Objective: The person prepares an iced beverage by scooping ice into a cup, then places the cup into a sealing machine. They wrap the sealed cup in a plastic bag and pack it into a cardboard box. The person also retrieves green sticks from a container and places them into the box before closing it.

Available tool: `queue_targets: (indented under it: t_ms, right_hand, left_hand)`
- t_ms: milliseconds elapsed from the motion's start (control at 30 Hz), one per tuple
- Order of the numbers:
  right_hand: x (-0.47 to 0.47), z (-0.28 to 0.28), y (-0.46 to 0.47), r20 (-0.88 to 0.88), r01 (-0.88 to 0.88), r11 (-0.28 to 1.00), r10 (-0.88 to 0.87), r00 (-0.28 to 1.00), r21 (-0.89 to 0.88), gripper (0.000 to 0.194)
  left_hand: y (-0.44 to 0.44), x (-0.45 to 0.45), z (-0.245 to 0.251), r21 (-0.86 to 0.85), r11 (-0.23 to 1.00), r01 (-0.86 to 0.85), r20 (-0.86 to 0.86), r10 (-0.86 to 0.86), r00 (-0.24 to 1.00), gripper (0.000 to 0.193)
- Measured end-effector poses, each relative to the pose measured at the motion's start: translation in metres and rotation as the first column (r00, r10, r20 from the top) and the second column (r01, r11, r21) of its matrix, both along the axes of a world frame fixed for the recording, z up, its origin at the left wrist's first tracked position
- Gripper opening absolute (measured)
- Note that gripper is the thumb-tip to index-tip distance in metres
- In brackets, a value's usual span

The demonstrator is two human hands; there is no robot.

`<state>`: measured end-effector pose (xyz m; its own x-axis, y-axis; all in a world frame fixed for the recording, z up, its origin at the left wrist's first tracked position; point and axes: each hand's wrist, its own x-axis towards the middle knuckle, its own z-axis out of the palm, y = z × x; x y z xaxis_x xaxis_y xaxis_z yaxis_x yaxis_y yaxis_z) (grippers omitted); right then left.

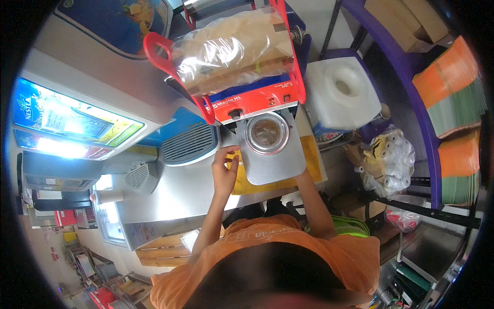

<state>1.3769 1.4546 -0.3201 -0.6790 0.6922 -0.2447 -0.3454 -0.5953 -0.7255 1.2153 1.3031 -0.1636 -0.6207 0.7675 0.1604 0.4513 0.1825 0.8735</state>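
Observation:
A red cup sealing machine (254, 101) stands before me, with a wide roll of film (235, 50) held between its red side arms. Its metal tray plate (270, 168) juts out towards me. Set in the plate's round ring is a cup of brownish drink (267, 132), seen from above. My left hand (225, 170) hovers by the plate's left edge, fingers loosely curled and apart, holding nothing. My right forearm (314, 204) reaches under the plate's right side. The plate hides the right hand, so what it touches cannot be seen.
Under the plate lies a yellow cloth (312, 154) on the steel counter (177, 185). A drinks dispenser (92, 100) with a blue-grey drip tray (191, 143) stands left. Right are a white plastic jerrycan (343, 92), bagged rolls (393, 158) and a purple shelf (434, 162) with stacked orange-green packets (459, 154).

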Motion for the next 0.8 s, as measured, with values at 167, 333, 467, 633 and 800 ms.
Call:
queue_targets:
  t_ms: [167, 333, 467, 633, 800]
  right_hand:
    - [-0.007, -0.004, 0.011, -0.002, -0.02, 1.0, 0.02, 1.0, -0.016, 0.04]
    - [-0.004, -0.008, 0.011, 0.0, -0.016, 0.999, 0.016, 1.0, -0.033, 0.04]
    - [-0.001, -0.008, 0.013, 0.011, -0.018, 0.999, 0.018, 1.0, -0.032, 0.04]
    - [0.016, 0.002, 0.001, 0.019, -0.01, 0.999, 0.01, 1.0, -0.04, 0.04]
    - [0.061, -0.003, -0.011, -0.022, 0.039, 0.998, -0.04, 0.999, -0.052, 0.041]
  left_hand:
    - [0.025, 0.0, 0.006, -0.044, 0.996, 0.077, -0.114, -0.082, 0.99, 0.056]
    - [0.06, 0.01, 0.005, 0.009, 0.977, 0.213, -0.35, -0.197, 0.916, 0.07]
    - [0.072, 0.02, 0.002, 0.015, 0.962, 0.272, -0.535, -0.222, 0.815, 0.072]
    - [0.036, 0.029, 0.004, 0.145, 0.918, 0.37, -0.432, -0.278, 0.858, 0.075]
    - [-0.059, 0.035, 0.014, 0.45, 0.873, 0.189, 0.146, -0.281, 0.949, 0.078]
